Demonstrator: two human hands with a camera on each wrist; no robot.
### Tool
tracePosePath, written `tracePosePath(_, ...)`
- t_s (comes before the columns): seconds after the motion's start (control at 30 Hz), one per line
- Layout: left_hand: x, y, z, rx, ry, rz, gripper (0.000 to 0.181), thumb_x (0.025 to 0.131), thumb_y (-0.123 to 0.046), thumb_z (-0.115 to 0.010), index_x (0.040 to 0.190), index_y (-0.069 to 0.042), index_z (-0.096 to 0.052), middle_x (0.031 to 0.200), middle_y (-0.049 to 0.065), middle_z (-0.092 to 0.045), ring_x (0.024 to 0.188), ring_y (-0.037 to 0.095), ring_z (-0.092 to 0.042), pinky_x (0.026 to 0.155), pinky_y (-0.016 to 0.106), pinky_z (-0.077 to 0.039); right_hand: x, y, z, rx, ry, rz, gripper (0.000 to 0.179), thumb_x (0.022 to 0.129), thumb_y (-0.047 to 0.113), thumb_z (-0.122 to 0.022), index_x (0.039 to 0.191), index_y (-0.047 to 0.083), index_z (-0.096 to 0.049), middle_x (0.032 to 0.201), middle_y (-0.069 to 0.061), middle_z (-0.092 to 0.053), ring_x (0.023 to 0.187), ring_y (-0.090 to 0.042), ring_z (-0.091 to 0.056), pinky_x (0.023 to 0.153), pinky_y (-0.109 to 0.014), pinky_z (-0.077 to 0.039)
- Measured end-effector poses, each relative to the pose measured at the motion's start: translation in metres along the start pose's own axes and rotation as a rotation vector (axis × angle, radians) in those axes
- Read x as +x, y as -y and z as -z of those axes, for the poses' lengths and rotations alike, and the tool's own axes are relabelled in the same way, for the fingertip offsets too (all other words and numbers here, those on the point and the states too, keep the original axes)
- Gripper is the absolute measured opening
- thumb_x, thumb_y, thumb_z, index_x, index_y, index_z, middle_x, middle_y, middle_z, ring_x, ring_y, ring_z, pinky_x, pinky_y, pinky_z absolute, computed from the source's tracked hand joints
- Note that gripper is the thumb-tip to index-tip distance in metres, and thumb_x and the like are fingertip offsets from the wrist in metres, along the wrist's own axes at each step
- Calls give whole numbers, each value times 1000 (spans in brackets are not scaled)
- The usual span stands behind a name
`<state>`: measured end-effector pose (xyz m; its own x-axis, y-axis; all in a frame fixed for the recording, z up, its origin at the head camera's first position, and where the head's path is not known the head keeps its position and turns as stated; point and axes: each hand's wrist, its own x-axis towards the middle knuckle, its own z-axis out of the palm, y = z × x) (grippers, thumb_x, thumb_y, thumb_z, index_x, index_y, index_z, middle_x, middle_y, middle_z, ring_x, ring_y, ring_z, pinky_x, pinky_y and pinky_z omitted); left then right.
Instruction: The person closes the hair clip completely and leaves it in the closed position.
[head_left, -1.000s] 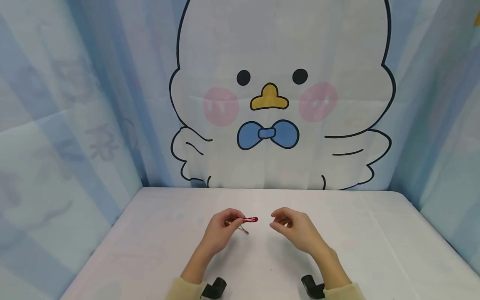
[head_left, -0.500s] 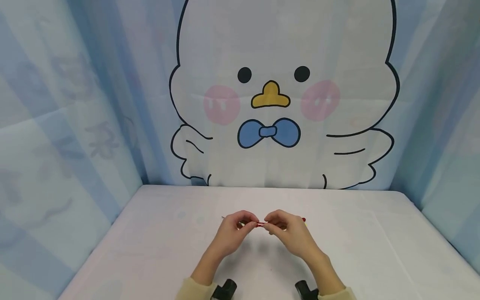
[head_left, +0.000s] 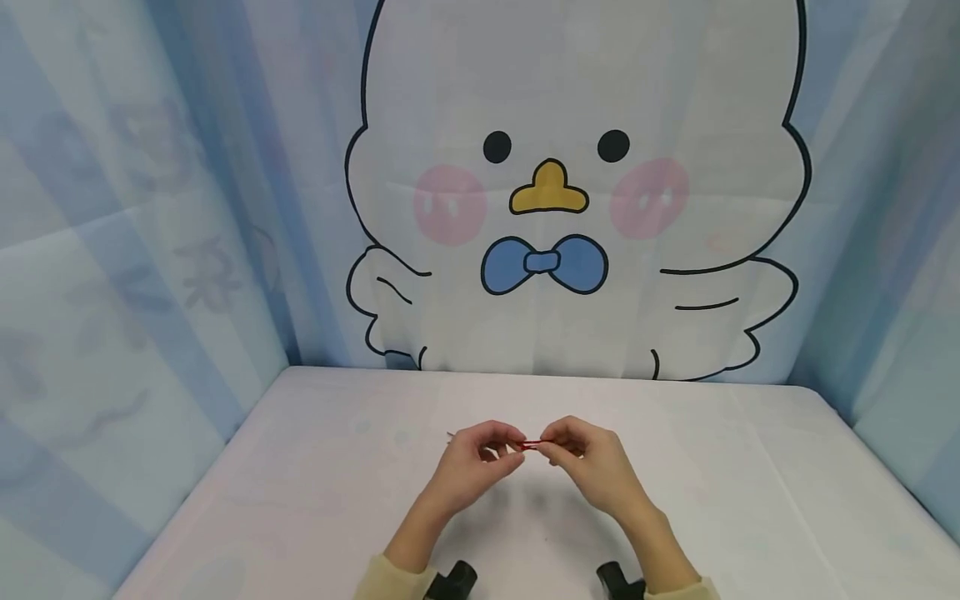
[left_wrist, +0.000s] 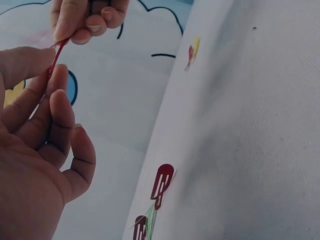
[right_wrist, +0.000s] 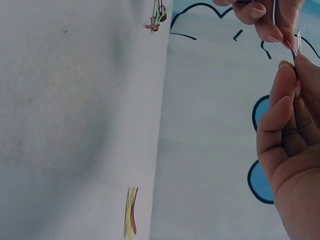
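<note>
Clip spanned the gap from left hand to right hand, above a pale table.
Each pinched one end between thumb and fingers, closed down to its thin red body; dark-red clips lay near the table's far edge with green strands.

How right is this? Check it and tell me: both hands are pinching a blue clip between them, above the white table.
The colour is wrong: the clip is red, not blue, as the left wrist view shows. The rest is right: the left hand and right hand pinch it between them, above the white table.
</note>
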<state>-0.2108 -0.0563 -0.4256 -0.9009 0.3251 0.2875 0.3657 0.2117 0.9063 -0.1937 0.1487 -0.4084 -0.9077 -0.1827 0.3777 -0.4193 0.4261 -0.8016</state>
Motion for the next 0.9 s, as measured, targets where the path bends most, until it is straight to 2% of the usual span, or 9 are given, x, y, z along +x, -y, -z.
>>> tracePosePath(0.23,-1,-1,1,-20,-19,12,13,95,-19,-73,103,-9,-73,92,-4,-70,83,14,-60,75,28,-50,0,4,0,29,-2,24,8,88,9,-78,90,9,-70,75,5,-66,64,-12,-62,59,-27,-50)
tracePosePath(0.43,0,-1,-1,-47,-35,21,9,95,-16,-71,100,-9,-73,92,-3,-71,82,15,-62,73,29,-50,-1,5,2,49,5,39,7,90,10,-77,91,10,-71,79,4,-68,67,-13,-64,61,-28,-51)
tracePosePath(0.6,1,-1,-1,-47,-35,32,8,96,-16,-71,99,-8,-73,91,-2,-70,80,14,-61,73,28,-51,-2,5,2,63,16,18,6,90,9,-76,93,10,-71,81,4,-69,68,-12,-64,62,-28,-52)
tracePosePath(0.9,0,-5,2,-24,-69,37,6,92,-10,-74,95,-5,-75,87,-1,-70,76,13,-60,68,27,-50,0,4,-6,38,-25,44,10,87,2,-78,85,10,-71,74,6,-67,61,-10,-60,55,-26,-48)
